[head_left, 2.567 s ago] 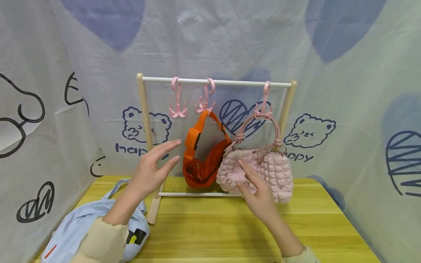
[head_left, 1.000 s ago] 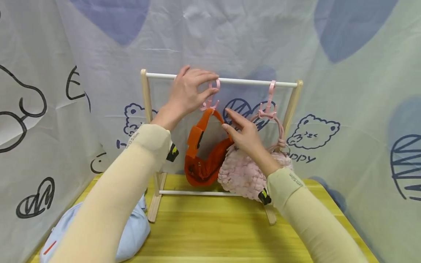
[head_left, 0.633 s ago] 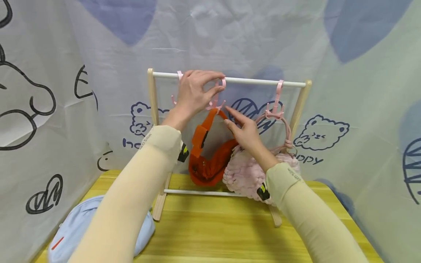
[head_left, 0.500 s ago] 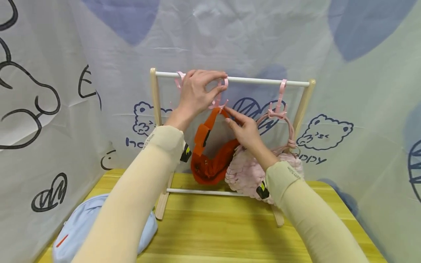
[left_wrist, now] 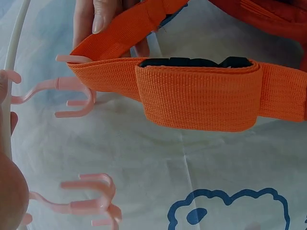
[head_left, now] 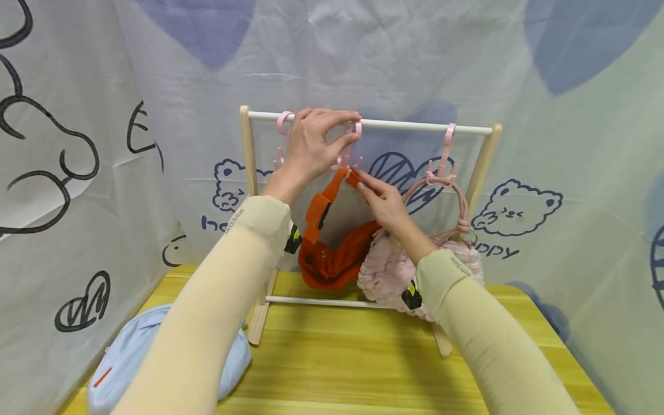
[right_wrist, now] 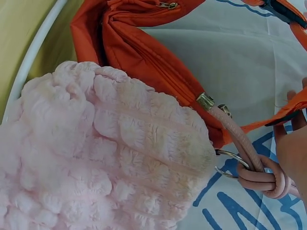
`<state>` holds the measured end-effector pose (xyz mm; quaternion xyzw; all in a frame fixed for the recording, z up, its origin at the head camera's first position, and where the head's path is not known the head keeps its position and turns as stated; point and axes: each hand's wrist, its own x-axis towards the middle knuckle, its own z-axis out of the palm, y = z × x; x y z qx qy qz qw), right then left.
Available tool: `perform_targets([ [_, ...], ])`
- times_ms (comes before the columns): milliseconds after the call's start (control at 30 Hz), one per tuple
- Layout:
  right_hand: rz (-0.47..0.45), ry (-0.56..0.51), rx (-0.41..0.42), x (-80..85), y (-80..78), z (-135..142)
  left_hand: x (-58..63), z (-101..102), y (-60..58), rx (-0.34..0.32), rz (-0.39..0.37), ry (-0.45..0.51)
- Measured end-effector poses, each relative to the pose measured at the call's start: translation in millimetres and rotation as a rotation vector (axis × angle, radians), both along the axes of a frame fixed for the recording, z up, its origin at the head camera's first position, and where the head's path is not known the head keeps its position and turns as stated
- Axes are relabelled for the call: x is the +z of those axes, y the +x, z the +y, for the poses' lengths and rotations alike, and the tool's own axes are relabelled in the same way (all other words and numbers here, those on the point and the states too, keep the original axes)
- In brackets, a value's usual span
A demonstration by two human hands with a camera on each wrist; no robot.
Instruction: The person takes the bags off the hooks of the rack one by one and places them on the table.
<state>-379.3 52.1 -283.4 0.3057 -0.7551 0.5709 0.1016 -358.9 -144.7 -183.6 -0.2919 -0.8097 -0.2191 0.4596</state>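
Note:
My left hand point(head_left: 313, 141) is up at the rail, pinching the top of the middle pink hook point(head_left: 346, 157) between thumb and fingers. From a prong of that hook hangs an orange waist bag point(head_left: 334, 259) by its webbing strap point(left_wrist: 201, 98). Just below the prongs, my right hand point(head_left: 385, 206) pinches the strap on its right side. In the left wrist view its fingers point(left_wrist: 103, 14) show behind the webbing, close to the prong. A pink puffy handbag point(right_wrist: 120, 148) hangs at the right, partly covered by my right forearm in the head view.
The rack has a white top rail point(head_left: 415, 125), wooden posts and a low crossbar point(head_left: 321, 301). Another pink hook point(head_left: 282, 122) is partly behind my left hand; the right hook point(head_left: 445, 155) carries the handbag. A light blue bag point(head_left: 129, 346) lies on the yellow table point(head_left: 332, 369) at left.
Both hands have risen to the middle hook: the left took hold of its top, and the right left the pink handbag's front and closed on the strap. The head view has shifted slightly left.

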Motion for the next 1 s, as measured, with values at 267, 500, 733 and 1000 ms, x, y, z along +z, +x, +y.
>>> perform_targets([
  [267, -0.010, -0.152, 0.087, -5.4, -3.0, -5.7, 0.1, -2.4, 2.7, 0.021, -0.024, 0.013],
  [500, 0.014, -0.220, -0.014, -5.3, -2.8, -6.9, 0.8, -0.7, 0.9, 0.024, -0.042, 0.002],
  [733, 0.006, -0.220, -0.057, -0.7, 1.6, -8.3, 1.8, 0.6, 1.0, 0.043, -0.054, 0.009],
  [1000, -0.014, -0.279, -0.082, 2.7, 4.7, -10.0, 1.7, 1.6, 1.9, 0.059, -0.063, 0.006],
])
